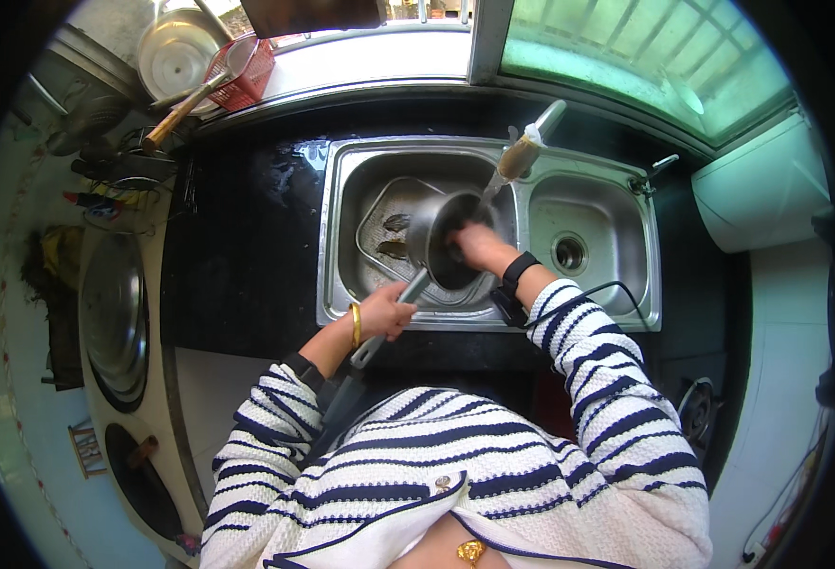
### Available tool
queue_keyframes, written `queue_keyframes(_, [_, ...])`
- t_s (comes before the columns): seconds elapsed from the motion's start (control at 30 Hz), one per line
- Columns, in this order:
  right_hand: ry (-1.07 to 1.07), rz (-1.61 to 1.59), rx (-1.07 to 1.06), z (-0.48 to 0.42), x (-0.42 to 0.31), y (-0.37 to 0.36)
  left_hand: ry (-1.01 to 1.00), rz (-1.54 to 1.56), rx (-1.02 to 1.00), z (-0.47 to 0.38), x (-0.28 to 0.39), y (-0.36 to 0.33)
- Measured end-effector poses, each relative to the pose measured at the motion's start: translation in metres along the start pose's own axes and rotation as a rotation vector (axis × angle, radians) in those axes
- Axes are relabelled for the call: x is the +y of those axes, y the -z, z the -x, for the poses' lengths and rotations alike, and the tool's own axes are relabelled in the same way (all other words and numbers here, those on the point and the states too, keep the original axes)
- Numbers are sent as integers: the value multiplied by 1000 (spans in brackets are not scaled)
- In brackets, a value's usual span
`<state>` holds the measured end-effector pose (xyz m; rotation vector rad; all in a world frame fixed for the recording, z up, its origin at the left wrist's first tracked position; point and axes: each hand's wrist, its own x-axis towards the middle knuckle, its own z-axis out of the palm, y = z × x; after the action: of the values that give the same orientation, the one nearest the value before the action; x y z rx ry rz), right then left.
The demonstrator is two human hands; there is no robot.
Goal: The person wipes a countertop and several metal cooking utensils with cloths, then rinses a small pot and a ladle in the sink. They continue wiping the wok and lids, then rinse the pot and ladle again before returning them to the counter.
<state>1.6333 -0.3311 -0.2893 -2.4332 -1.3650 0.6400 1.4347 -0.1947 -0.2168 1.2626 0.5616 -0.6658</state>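
Note:
My left hand (pixel 383 311) grips the long grey handle (pixel 414 286) of a metal saucepan (pixel 423 238). The pan is tilted on its side over the left basin (pixel 360 171) of a steel double sink, its mouth facing right. Inside the mouth is my right hand (pixel 480 245), blurred, with its fingertips hidden against the dark interior; whether it holds something cannot be seen. Water (pixel 492 188) runs from the faucet (pixel 520 158), which has a brown sleeve on its spout, down to the pan's upper rim. Under the pan lies a perforated draining tray (pixel 376 206) with dark pieces on it.
On the right is a second basin (pixel 602 213) with a drain. Black countertop (pixel 246 249) surrounds the sink. A red plastic basket (pixel 246 78) and a metal basin (pixel 175 57) stand at the back left. A large lidded wok (pixel 115 313) sits far left. A black cable loops from my right wrist.

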Motion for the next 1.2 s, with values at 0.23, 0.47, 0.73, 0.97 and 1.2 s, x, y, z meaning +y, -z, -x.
queue_keyframes(0.23, [-79, -1743, 235, -22, -28, -4, 82, 211, -154, -3, 9, 1])
queue_keyframes(0.47, [-122, -339, 198, 11, -4, 11, -65, -388, 316, -16, -3, 26])
queue_keyframes(0.73, [168, -72, 637, 20, -74, 34, -216, -938, 507, -29, 4, 13])
queue_keyframes(0.97, [-263, -289, 608, -4, -30, 66, -342, -946, 510, -5, -5, -3])
queue_keyframes(1.2, [-45, -164, 568, 10, -46, 37, -225, -1086, 435, -8, -5, -4])
